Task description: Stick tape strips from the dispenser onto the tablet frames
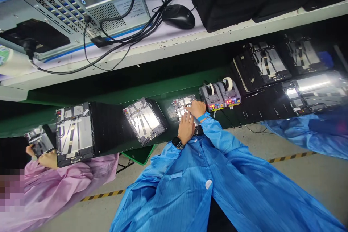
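Observation:
An opened tablet, with silver battery plates and black ribbon cables, lies on the green bench in front of me. My left hand, with a black watch at the wrist, rests flat on its lower part, fingers stretched out. Over the upper right part is my right hand, a blue strap round its wrist. Its fingers are bent in, with one digit reaching left across the tablet toward the left fingertips. Whatever they may pinch is too small to make out. Both hands hide much of the tablet.
Two tape dispensers stand right of my hands. A tilted stack of opened tablets lies left, and another stack beyond it. More tablets lie right. A co-worker in a pink sleeve handles a tablet. A shelf overhangs the bench.

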### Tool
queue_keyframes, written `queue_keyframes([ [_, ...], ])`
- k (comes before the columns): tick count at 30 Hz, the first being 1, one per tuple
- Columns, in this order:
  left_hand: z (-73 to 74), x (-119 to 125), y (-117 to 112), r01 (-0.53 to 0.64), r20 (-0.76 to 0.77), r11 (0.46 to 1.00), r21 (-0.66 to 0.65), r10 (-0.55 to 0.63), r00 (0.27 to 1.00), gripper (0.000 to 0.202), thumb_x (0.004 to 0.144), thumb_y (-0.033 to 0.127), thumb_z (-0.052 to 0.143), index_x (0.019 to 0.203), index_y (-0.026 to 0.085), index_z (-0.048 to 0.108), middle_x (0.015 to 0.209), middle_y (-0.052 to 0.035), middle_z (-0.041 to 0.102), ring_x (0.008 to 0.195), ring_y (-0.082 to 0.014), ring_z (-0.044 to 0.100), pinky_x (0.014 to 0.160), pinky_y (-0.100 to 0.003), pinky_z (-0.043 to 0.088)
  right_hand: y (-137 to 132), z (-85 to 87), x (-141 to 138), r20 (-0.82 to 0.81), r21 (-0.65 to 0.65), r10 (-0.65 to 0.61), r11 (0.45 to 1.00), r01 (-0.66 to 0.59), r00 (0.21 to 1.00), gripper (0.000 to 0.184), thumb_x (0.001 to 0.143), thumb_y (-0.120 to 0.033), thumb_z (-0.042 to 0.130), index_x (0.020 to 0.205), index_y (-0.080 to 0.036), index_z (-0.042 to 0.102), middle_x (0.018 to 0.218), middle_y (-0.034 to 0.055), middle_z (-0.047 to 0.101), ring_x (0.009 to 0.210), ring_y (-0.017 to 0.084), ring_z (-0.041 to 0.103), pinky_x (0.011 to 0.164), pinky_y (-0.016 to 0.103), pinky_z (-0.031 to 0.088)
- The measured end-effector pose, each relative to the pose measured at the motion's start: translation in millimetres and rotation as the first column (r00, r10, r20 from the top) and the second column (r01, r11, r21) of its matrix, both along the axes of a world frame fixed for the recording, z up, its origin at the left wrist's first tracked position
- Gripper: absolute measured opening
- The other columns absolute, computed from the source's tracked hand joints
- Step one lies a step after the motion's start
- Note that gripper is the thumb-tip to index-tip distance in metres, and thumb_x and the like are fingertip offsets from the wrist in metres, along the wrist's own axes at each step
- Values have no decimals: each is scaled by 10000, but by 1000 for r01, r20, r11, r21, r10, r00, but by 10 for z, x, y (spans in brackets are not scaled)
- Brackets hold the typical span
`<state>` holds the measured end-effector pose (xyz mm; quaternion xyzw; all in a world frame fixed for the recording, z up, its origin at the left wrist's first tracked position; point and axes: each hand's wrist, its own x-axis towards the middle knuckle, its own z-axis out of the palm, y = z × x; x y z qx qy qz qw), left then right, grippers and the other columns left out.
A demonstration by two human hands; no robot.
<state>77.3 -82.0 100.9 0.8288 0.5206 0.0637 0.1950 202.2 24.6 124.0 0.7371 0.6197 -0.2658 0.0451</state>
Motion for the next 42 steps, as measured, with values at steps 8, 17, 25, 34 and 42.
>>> queue_keyframes([
  [8,68,-203,48,-159,-34,985,67,162,986,660,1028,349,431,1597,31,325,1671,-228,339,1590,-341,251,1293,-560,249,-334,-355,502,-177,142,-265,946,291,948,376,900,-561,684,803,-198,686,816,102,748,868,259,714,767,320,483],
  [17,109,-281,24,-213,-96,976,46,216,972,675,1013,375,456,1602,65,344,1677,-216,335,1570,-373,283,1260,-600,263,-1166,-993,1926,-649,-77,-761,88,993,17,280,893,-478,652,811,-227,560,555,-27,512,459,117,456,431,261,358],
  [25,92,-406,88,-163,-48,984,77,167,985,621,1019,413,446,1544,80,440,1618,-230,425,1550,-390,311,1232,-607,305,-785,-1080,2032,-740,-330,-632,44,943,-230,328,710,-359,860,726,-182,585,526,-64,551,417,73,480,374,174,324],
  [34,57,-408,220,-155,98,980,126,143,985,582,988,432,518,1477,117,503,1510,-242,512,1498,-411,363,1199,-619,343,-793,-1242,1946,-797,-272,-526,-125,954,-296,287,759,-288,815,845,-186,562,649,-47,651,541,96,607,460,163,443],
  [42,267,-283,451,-209,156,969,133,188,970,508,986,376,520,1431,133,539,1469,-209,527,1455,-365,395,1221,-560,319,-609,-1387,1804,-787,-302,-490,-222,927,-374,394,720,-125,770,923,-217,445,706,-62,630,579,83,591,515,163,492],
])
